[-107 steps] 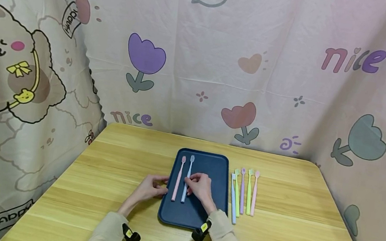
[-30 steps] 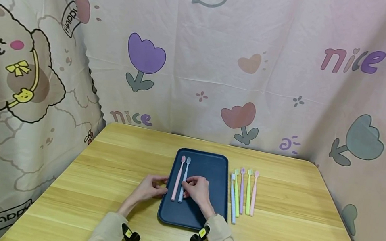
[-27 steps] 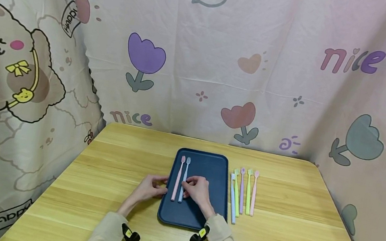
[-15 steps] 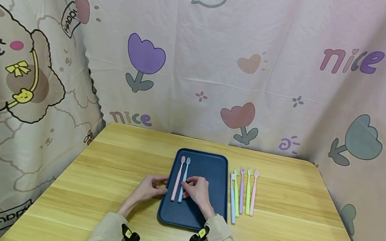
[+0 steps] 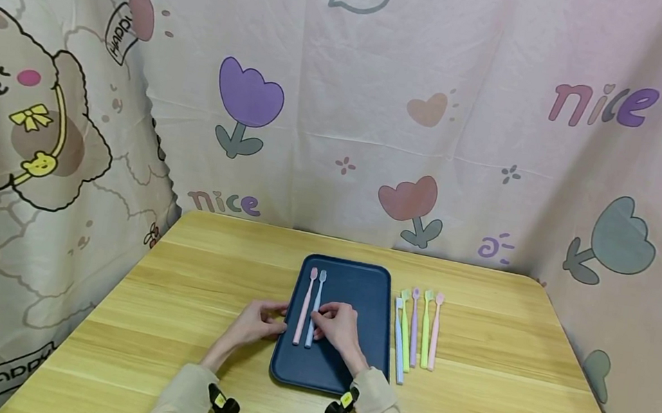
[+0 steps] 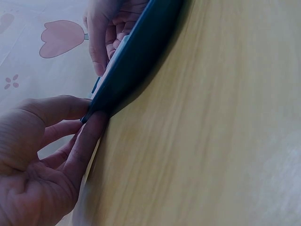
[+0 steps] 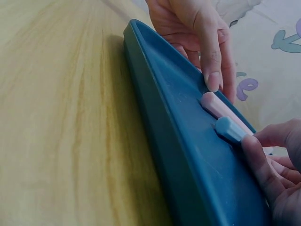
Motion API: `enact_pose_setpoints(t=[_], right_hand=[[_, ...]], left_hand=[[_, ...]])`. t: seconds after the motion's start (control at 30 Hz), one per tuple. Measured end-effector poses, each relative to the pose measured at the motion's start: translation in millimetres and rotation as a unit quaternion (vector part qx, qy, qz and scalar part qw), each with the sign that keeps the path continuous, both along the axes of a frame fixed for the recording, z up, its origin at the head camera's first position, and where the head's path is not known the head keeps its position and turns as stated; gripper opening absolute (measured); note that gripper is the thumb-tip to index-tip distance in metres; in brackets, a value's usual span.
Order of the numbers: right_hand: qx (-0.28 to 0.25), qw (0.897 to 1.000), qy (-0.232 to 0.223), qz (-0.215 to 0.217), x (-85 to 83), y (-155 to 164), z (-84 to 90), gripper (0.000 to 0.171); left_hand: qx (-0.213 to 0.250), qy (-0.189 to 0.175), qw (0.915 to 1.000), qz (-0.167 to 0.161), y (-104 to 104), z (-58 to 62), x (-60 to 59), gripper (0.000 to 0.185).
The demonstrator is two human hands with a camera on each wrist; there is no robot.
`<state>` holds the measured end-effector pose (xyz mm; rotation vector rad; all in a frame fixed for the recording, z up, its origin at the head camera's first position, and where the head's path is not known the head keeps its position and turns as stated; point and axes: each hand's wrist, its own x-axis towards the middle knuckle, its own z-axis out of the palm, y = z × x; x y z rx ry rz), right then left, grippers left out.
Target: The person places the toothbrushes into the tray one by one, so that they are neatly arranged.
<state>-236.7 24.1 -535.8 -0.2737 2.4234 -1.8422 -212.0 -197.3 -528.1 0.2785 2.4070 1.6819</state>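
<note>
A dark blue tray (image 5: 347,369) lies on the wooden table. On its left part a pink toothbrush (image 5: 305,304) and a light blue toothbrush (image 5: 316,302) lie side by side, heads away from me. My left hand (image 5: 277,321) holds the tray's left rim, thumb on top; the left wrist view shows its fingers (image 6: 87,136) against the rim (image 6: 136,61). My right hand (image 5: 323,322) pinches the light blue toothbrush's handle. In the right wrist view the pink handle end (image 7: 214,104) and the blue one (image 7: 228,129) lie inside the tray (image 7: 188,155), my right thumb (image 7: 256,160) against the blue one.
Several pastel toothbrushes (image 5: 416,326) lie in a row on the table just right of the tray. A printed pink cloth (image 5: 382,102) hangs round the back and both sides. Bare tabletop (image 5: 204,266) stretches left of the tray and behind it.
Since 3.6 s ago the light blue toothbrush has shifted left, closer to the pink one and parallel with it. Over the last second neither hand has visibly moved.
</note>
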Motion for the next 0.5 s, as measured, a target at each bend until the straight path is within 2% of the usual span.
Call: enact_pose_setpoints(t=[0.5], right_hand=[[0.0, 1.0, 0.0, 0.002, 0.0, 0.8, -0.5, 0.018]], left_hand=[[-0.001, 0.006, 1.0, -0.004, 0.3, 1.8, 2.1, 0.053]])
